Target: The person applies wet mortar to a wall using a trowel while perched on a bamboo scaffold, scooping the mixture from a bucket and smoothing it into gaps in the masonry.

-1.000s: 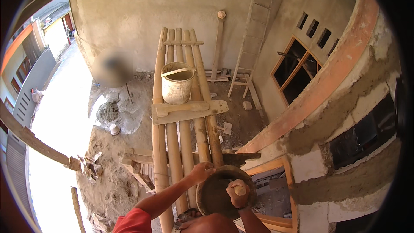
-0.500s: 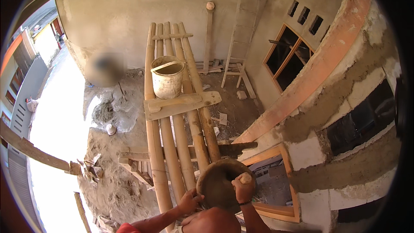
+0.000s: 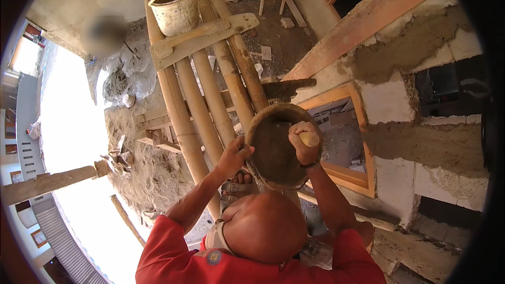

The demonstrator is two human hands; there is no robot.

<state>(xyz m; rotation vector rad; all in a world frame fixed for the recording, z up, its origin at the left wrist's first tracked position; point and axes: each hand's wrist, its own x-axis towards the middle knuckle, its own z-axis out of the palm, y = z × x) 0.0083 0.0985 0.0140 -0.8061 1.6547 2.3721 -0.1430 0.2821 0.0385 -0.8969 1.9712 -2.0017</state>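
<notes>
A round basin [image 3: 251,164] of wet grey mortar [image 3: 271,150] stands close in front of me on the bamboo platform [image 3: 183,118]. My left hand [image 3: 234,159] is closed at the basin's left rim, thumb toward the edge. Over the right side of the bowl, my right hand [image 3: 303,144] grips a trowel by its rounded wooden handle [image 3: 310,139]. Most of the trowel's blade is hidden by the hand and the mortar.
Farther along the bamboo stand a mortar-stained bucket [image 3: 176,13] and a long wooden plastering float [image 3: 210,38] lying crosswise. To the right are an orange window frame [image 3: 368,144] and a partly plastered block wall [image 3: 386,100]. Sand [image 3: 134,152] lies below at left.
My view has tipped downward, so bucket and float sit higher in the picture and both forearms show. My right hand has turned with the trowel; my left stays by the rim.
</notes>
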